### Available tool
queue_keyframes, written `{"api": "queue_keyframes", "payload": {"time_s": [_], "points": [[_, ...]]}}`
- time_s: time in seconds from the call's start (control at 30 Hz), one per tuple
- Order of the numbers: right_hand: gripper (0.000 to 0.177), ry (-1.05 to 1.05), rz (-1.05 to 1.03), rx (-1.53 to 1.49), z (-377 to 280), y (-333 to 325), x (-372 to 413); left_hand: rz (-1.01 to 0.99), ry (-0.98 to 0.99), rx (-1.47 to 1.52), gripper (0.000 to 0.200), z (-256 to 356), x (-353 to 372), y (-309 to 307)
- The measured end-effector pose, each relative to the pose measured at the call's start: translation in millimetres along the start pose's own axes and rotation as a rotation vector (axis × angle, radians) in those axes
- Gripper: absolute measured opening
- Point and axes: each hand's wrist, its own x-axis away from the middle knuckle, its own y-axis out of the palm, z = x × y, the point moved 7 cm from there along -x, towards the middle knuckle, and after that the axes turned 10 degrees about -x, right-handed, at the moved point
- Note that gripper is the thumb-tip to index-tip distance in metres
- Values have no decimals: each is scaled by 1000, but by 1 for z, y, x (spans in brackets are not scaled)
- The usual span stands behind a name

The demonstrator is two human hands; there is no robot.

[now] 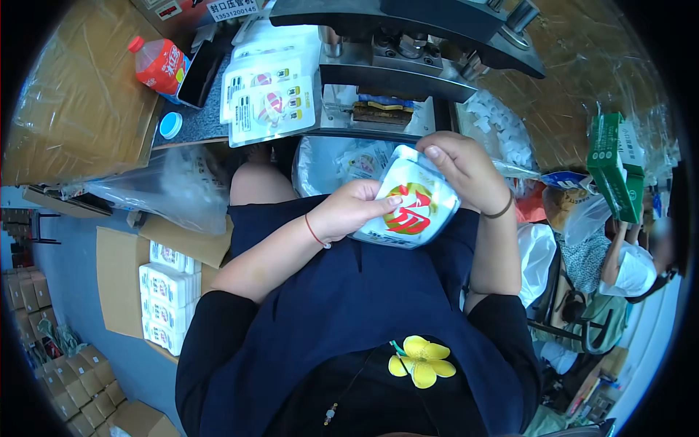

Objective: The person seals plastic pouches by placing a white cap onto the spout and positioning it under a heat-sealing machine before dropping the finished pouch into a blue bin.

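Observation:
A white printed plastic pouch (413, 200) with a red and green design is held over my lap, tilted. My left hand (354, 210) grips its left side, thumb lying across the printed front and the other fingers hidden behind it. My right hand (466, 169) pinches the upper right edge, fingers curled. Just beyond my hands stands a dark metal press (397, 69) with a brass-coloured block in its lower part. To its left, a pile of flat printed pouches (273, 109) lies on the worktop. Below the press, a lined bin (309, 164) holds some printed plastic.
A red-labelled bottle (162, 64), a dark phone (202, 73) and a blue-white cap (170, 125) are at the left. An open carton (120, 280) holds stacked white packs (169, 298). At right are a bag of white pieces (495, 124), a green box (616, 167) and another person (630, 269).

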Motion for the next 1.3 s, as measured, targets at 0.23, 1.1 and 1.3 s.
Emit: {"api": "queue_keyframes", "payload": {"time_s": [0.23, 1.1, 1.3], "points": [[28, 321, 316, 674, 103, -85, 32, 129, -8, 121, 29, -1, -19, -33], [19, 165, 742, 354, 90, -81, 59, 965, 511, -1584, 31, 70, 63, -160], [13, 30, 370, 171, 37, -17, 22, 730, 365, -638, 19, 63, 60, -131]]}}
